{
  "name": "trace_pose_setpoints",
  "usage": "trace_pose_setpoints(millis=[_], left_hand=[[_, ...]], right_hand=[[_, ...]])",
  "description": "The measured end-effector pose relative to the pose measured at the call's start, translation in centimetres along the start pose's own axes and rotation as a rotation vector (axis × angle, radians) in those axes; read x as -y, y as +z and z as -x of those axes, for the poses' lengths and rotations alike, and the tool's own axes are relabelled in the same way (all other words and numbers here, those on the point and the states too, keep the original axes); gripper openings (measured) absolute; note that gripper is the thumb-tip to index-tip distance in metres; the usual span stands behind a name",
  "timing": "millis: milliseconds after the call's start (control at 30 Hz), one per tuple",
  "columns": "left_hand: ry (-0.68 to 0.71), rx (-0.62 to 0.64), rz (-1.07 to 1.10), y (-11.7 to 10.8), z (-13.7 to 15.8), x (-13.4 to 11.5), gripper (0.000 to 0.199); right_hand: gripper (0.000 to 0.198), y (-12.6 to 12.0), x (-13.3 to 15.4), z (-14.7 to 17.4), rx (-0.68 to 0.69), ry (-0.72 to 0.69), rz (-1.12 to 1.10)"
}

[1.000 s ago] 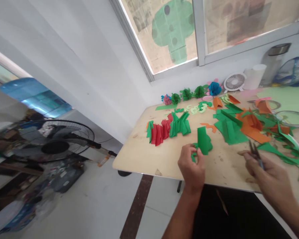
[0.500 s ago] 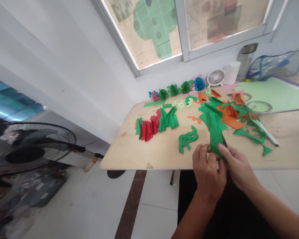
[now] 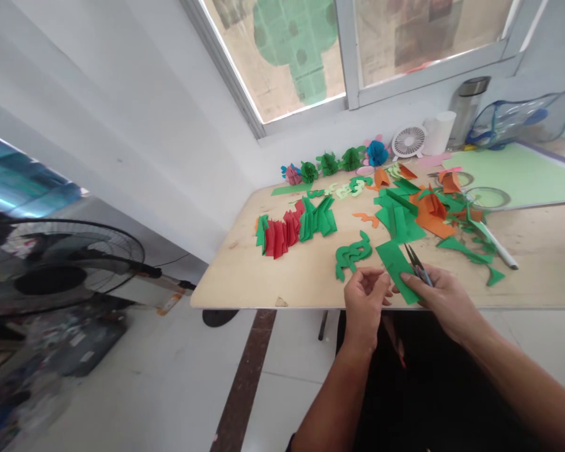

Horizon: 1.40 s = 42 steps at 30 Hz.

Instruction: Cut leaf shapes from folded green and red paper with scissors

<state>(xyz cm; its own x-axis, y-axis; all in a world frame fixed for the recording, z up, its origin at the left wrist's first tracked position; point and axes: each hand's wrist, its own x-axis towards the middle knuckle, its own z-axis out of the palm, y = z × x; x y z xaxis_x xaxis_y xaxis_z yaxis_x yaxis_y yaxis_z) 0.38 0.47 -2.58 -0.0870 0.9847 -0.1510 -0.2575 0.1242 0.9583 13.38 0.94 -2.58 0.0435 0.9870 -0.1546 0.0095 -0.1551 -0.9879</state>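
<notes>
all positions off the green strip (image 3: pixel 397 273). far left of it, beyond the worktop (image 3: pixel 235 276), stood a black floor fan (image 3: pixel 51 280). well left of the strip, red folded papers (image 3: pixel 275 238) sat in a row, with green folded papers (image 3: pixel 316 220) next to them on the strip's side. behind those, left of and beyond the strip, a line of paper balls (image 3: pixel 329 164) ran along the wall: pink, three green, then blue. just left of the strip lay a stack of wavy green cut-outs (image 3: pixel 346 256); an orange zigzag piece (image 3: pixel 367 218) was a bit further back.

left hand (image 3: pixel 368 292) was at the strip's left edge, fingers curled, thumb and fingertips close together. couldn't tell if it was gripping the strip. strip itself was over the worktop's near edge, tilted, far end leaning left.

right hand (image 3: pixel 440 295) was on the strip's right side, thumb pressed on its face, strip pinched. same hand also had scissors (image 3: pixel 422 274), blades pointing away, slightly apart.

just beyond the strip: pile of green folded sheets (image 3: pixel 400 213). right of and beyond it: orange papers (image 3: pixel 430 213), then a white pen-like stick (image 3: pixel 494 242).
</notes>
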Motion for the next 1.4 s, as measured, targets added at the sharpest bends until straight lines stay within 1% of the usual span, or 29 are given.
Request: trace_pose_setpoints(millis=[67, 100, 200, 300, 367, 533, 600, 700, 767, 900, 1033, 1100, 1200, 1400], left_hand=[[-0.098, 0.065, 0.060, 0.1, -0.7, -0.3, 0.022], [-0.125, 0.069, 0.081, 0.2, -0.9, -0.5, 0.024], [-0.129, -0.015, 0.161, 0.2, -1.3, -0.9, 0.027], [-0.105, -0.086, 0.224, 0.0, -1.4, -1.2, 0.028], [-0.116, -0.093, 0.233, -0.1, -1.3, -1.2, 0.029], [-0.204, -0.035, 0.173, 0.0, -1.4, -1.0, 0.029], [-0.191, -0.071, 0.190, 0.2, -1.7, -1.1, 0.026], [-0.140, -0.173, 0.284, 0.6, -2.2, -1.3, 0.020], [-0.121, -0.224, 0.359, 0.9, -2.5, -1.5, 0.018], [-0.094, -0.259, 0.489, 1.7, -2.8, -1.8, 0.020], [-0.094, -0.238, 0.542, 2.3, -2.8, -2.2, 0.022], [-0.095, -0.211, 0.537, 2.5, -2.8, -2.3, 0.023], [-0.105, -0.190, 0.524, 2.6, -2.7, -2.2, 0.023], [-0.083, -0.224, 0.466, 2.8, -2.7, -2.0, 0.016]], right_hand=[[0.025, -0.1, 0.4, -0.2, 0.044, -0.043, 0.049], [0.024, -0.2, 0.6, -0.3, 0.069, -0.063, 0.082], [0.024, -0.3, 0.9, -0.7, 0.101, -0.083, 0.182], [0.025, -0.2, 0.9, -1.1, 0.081, -0.039, 0.199], [0.025, -0.1, 1.0, -1.5, 0.070, -0.020, 0.168], [0.025, 0.0, 1.3, -2.5, 0.061, -0.019, 0.119], [0.027, 0.0, 1.3, -2.7, 0.041, -0.042, 0.091], [0.033, 0.1, 0.9, -2.4, -0.018, -0.072, -0.068], [0.037, 0.2, 0.3, -2.0, -0.041, -0.033, -0.182], [0.035, 0.7, -0.6, -0.7, -0.005, 0.080, -0.261], [0.033, 1.4, -0.8, 0.3, 0.079, 0.146, -0.288], [0.032, 1.6, -0.7, 0.5, 0.109, 0.158, -0.307], [0.032, 2.0, -0.5, 0.3, 0.099, 0.158, -0.343], [0.039, 2.5, -0.3, -0.5, 0.060, 0.139, -0.355]])
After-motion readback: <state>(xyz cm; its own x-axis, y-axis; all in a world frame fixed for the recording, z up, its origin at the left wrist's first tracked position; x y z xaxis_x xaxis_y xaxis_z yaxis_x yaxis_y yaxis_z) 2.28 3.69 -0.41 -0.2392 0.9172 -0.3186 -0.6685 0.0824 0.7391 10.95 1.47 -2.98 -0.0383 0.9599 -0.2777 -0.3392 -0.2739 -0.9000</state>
